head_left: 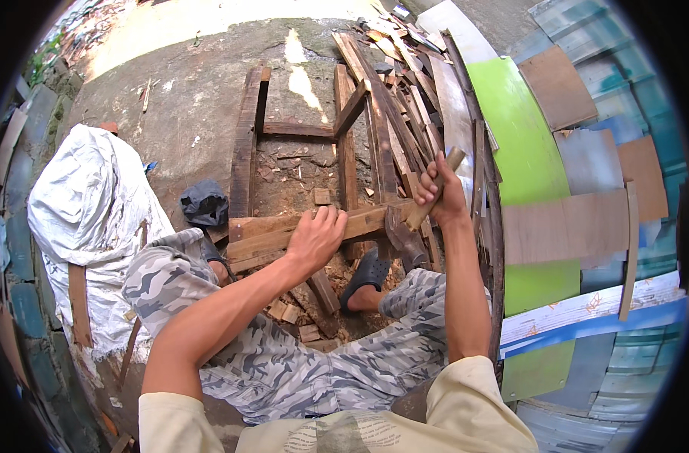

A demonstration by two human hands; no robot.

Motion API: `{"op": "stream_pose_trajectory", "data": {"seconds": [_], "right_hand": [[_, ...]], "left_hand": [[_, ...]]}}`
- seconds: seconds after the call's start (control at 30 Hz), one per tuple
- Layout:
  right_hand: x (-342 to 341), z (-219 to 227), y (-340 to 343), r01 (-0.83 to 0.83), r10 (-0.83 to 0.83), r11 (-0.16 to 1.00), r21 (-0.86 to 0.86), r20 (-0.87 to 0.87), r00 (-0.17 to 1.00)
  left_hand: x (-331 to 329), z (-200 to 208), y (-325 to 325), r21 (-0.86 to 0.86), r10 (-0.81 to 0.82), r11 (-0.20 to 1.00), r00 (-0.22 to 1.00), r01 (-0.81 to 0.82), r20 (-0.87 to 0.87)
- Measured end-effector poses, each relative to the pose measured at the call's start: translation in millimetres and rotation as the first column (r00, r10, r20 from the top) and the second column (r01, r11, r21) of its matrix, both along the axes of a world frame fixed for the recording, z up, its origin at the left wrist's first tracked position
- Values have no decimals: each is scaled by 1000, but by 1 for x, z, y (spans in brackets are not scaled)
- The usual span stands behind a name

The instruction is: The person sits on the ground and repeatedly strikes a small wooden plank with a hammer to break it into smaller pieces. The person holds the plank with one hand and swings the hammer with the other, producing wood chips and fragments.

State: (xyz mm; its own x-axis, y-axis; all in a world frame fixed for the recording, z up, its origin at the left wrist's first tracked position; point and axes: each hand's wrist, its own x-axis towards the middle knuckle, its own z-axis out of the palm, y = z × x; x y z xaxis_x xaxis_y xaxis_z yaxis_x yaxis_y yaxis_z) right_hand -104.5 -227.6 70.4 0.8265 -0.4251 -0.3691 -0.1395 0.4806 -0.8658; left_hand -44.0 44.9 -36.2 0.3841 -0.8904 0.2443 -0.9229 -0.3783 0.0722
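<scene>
A wooden frame [242,162] of dark rough bars lies in front of me, its long legs pointing away across the ground. My left hand [318,240] is closed over the near crossbar [261,246], fingers curled on its far edge. Raised at the right, my right hand [444,195] grips the wooden handle of a hammer [406,240]. The metal hammer head hangs low, close to the crossbar's right end; whether the two touch, I cannot tell. A small wood block [322,196] shows just beyond my left hand.
Wood offcuts [288,311] and shavings lie between my feet. Scrap strips are piled along the right [412,98], beside green and brown panels [525,151]. At the left are a white cloth sack [95,204] and a black plastic bag [205,202].
</scene>
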Motion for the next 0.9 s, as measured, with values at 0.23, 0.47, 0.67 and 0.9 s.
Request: {"op": "stream_pose_trajectory", "data": {"seconds": [0.23, 0.47, 0.67, 0.9], "right_hand": [[-118, -35, 80, 72, 37, 969, -235, 431, 902], [-143, -59, 104, 334, -283, 941, -49, 426, 860], [-145, -63, 81, 573, -535, 812, 108, 527, 660], [-140, -43, 69, 595, -748, 657, 464, 301, 592]], "left_hand": [[-11, -6, 2, 44, -55, 998, 988, 50, 144], [11, -2, 4, 1, -7, 1000, 973, 7, 231], [11, -6, 10, 13, -10, 1000, 985, 8, 172], [1, -5, 13, 2, -15, 1000, 980, 15, 199]]}}
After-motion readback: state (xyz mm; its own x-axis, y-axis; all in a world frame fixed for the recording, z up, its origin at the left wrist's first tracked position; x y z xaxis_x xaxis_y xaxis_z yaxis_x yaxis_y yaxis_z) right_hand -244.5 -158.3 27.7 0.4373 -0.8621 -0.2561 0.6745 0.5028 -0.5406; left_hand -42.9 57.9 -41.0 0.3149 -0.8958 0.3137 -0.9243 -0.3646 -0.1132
